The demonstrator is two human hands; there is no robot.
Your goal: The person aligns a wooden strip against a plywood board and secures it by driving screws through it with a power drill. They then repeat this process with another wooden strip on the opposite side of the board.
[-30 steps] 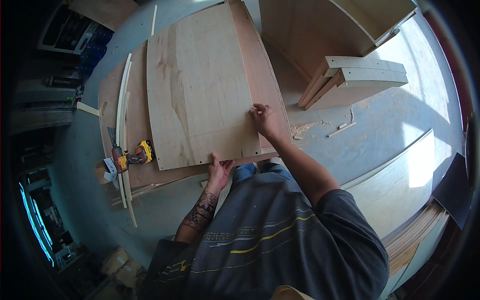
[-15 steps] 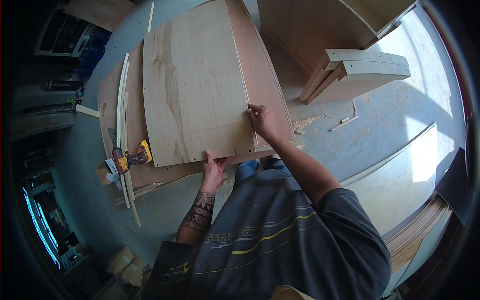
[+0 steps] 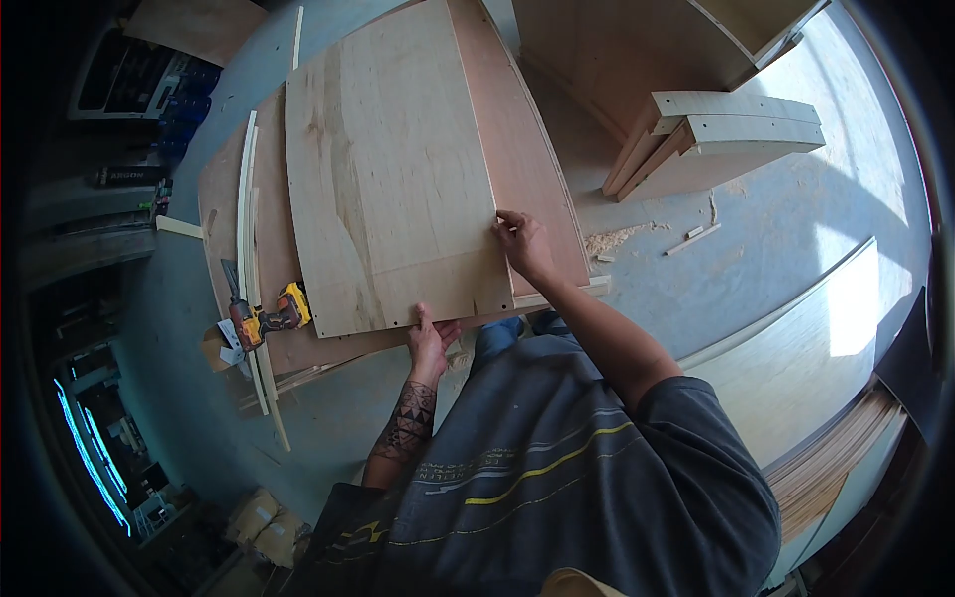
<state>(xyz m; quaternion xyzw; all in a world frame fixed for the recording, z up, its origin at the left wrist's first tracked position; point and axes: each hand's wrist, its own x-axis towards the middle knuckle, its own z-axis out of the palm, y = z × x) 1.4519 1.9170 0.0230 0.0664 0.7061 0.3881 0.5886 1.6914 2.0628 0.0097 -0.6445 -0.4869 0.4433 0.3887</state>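
A pale plywood panel (image 3: pixel 408 179) lies on a wider, reddish wooden piece (image 3: pixel 502 119). My left hand (image 3: pixel 430 348) is at the panel's near edge, with its thumb on the top face and the other fingers reaching below the edge, partly hidden. At the right edge of the panel, my right hand (image 3: pixel 523 247) has its fingers bent together in a pinch, the fingertips touching the edge. Whether it also holds something small cannot be made out. Dark holes run along the panel's near edge. Left of the panel lies a yellow-and-black cordless drill (image 3: pixel 269 316).
Long thin wood strips (image 3: pixel 246 199) lie at the left, beside the drill. Stacked curved-edge wooden parts (image 3: pixel 736 129) stand on the floor at the right, below a large plywood cabinet (image 3: pixel 617 60). Sawdust (image 3: pixel 622 239) and offcuts (image 3: pixel 693 239) litter the floor. A plywood sheet (image 3: pixel 786 358) leans at right.
The view has shifted slightly. The pale strip along the panel's right edge shows less than before. Both hands remain at the same edges of the panel.
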